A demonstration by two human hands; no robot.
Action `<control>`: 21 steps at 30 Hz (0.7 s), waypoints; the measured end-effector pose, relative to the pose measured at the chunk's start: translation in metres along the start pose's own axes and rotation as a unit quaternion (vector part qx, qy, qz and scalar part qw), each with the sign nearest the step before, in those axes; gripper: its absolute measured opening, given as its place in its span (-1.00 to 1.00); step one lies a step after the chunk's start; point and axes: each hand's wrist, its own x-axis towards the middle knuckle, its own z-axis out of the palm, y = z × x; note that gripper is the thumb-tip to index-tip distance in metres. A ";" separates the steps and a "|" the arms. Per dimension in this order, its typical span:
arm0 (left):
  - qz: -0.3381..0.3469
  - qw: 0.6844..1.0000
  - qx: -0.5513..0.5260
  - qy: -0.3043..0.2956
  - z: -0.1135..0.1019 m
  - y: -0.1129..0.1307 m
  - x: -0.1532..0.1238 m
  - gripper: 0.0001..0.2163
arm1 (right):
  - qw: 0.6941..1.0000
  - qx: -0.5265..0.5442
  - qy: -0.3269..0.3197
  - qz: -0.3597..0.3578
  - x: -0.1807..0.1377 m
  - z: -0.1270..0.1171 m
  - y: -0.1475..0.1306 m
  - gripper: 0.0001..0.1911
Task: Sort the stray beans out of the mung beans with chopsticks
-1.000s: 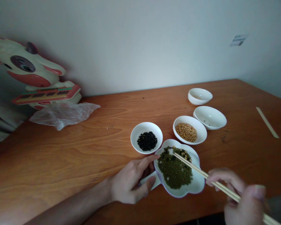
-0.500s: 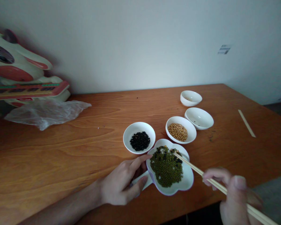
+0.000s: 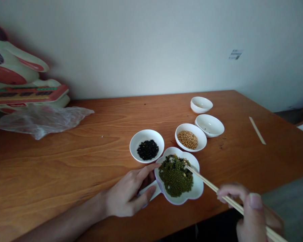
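Note:
My left hand is closed round the handle of a white flower-shaped dish, its index finger lying on the rim. Green mung beans fill much of the dish, with black beans and a few yellow ones mixed in along the far side. In my right hand is a pair of wooden chopsticks, slanting down so that their tips touch the beans. Just behind the dish stand a white bowl of black beans and a white bowl of yellow soybeans.
Farther back sit two more white bowls, one with a few dark specks and another behind it. A pale strip lies at the right. Crumpled clear plastic and a cow-shaped toy keyboard are at the left, near the wall.
The view has shifted slightly, moving the scene left in the picture. A yellow bean now shows on the green beans near the chopstick tips. Both hands keep their grips.

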 end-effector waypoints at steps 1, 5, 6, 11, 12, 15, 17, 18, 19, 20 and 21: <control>-0.002 1.000 -0.001 -0.002 0.000 0.000 -0.001 -0.42 | 1.000 0.004 -0.007 -0.016 0.002 -0.002 0.005 -0.35; -0.012 1.000 -0.001 -0.008 0.000 -0.003 -0.002 -0.41 | 0.996 0.063 -0.016 -0.057 0.008 -0.004 0.021 -0.17; -0.014 1.000 -0.005 -0.009 0.000 -0.003 -0.003 -0.40 | 0.996 0.078 -0.011 -0.050 0.009 -0.002 0.022 -0.15; -0.020 1.000 -0.009 -0.012 0.001 -0.004 -0.003 -0.39 | 0.985 0.142 -0.073 -0.063 0.007 0.017 0.019 -0.13; -0.018 1.000 -0.007 -0.010 0.001 -0.004 -0.003 -0.39 | 0.982 0.151 -0.091 -0.062 0.007 0.020 0.020 -0.13; -0.015 1.000 -0.003 -0.010 0.000 -0.003 -0.003 -0.40 | 0.975 0.165 -0.140 -0.055 0.007 0.028 0.022 -0.12; -0.017 1.000 0.001 -0.011 0.000 -0.001 -0.002 -0.41 | 0.971 0.166 -0.161 -0.056 0.008 0.029 0.025 -0.11; -0.016 1.000 0.002 -0.010 0.000 -0.001 -0.001 -0.41 | 0.971 0.162 -0.166 -0.056 0.009 0.029 0.027 -0.10; -0.013 1.000 0.003 -0.008 0.000 -0.001 -0.001 -0.41 | 0.972 0.157 -0.167 -0.055 0.010 0.028 0.028 -0.09; -0.006 1.000 0.002 -0.004 0.000 0.000 0.000 -0.40 | 0.973 0.153 -0.166 -0.055 0.011 0.027 0.030 -0.08; 0.001 1.000 0.001 0.000 0.000 -0.001 0.000 -0.40 | 0.973 0.150 -0.165 -0.055 0.012 0.027 0.031 -0.07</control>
